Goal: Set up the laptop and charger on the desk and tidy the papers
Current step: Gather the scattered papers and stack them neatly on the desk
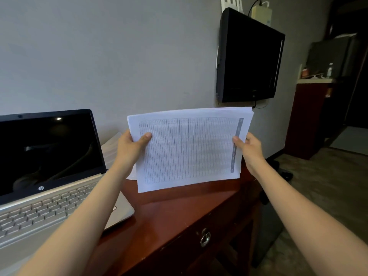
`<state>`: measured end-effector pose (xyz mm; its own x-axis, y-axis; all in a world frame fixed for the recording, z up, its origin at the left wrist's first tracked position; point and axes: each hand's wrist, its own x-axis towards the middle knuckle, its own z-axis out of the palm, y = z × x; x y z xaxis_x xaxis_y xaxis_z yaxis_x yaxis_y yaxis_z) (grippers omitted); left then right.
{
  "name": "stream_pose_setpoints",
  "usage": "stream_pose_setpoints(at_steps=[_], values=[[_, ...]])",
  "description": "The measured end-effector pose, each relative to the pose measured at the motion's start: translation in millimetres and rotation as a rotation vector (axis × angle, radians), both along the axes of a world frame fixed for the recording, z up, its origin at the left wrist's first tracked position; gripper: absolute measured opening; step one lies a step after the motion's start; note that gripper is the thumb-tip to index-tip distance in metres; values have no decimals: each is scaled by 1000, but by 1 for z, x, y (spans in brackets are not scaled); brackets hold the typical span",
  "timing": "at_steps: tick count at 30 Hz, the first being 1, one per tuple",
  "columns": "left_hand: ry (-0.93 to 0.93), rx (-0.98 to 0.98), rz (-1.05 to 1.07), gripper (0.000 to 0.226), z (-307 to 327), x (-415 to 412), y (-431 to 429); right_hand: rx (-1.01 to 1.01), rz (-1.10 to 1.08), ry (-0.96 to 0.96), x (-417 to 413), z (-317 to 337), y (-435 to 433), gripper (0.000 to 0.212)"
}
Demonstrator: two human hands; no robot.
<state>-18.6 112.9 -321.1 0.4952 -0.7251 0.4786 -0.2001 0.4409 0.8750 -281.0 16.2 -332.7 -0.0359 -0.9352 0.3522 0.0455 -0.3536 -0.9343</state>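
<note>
I hold the papers upright at mid-frame, lower edge close to the desk, right of the open laptop at lower left. My left hand pinches the left edge, thumb on the front sheet; my right hand pinches the right edge likewise. The stack looks light and floppy (loose sheets slide), so gripping both side edges seems safest.

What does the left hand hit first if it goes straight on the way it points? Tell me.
Most likely the grey wall. The left hand, gripping the paper stack by its left edge, points forward above the desk; nothing else shows in that line, though depth is unclear.
</note>
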Motion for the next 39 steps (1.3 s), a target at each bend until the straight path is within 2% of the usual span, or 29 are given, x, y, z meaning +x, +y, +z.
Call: stream_pose_setpoints(at_steps=[2, 6, 13, 19, 27, 34, 39], values=[[-11, -8, -9, 22, -2, 7, 1, -14, 43, 6, 0, -2, -2, 22], [-102, 132, -59, 20, -27, 11, 4, 52, 99, 78, 2, -27, 0, 27], [-54, 125, -46, 20, -21, 14, 0, 82, 105, 63, 7, -19, -4, 27], [-12, 287, -122, 35, -53, 17, 3, 184, 145, 48, 10, -46, 4, 34], [98, 282, -14, 27, -35, 19, 8, 200, 126, 60, 20, -28, 4, 30], [43, 305, 114, 30, -19, 51, 40, 192, 186, 105, 56, -20, 11, 32], [7, 321, 214, 23, -6, 76, 73, 191, 254, 121, 96, -15, 23, 32]])
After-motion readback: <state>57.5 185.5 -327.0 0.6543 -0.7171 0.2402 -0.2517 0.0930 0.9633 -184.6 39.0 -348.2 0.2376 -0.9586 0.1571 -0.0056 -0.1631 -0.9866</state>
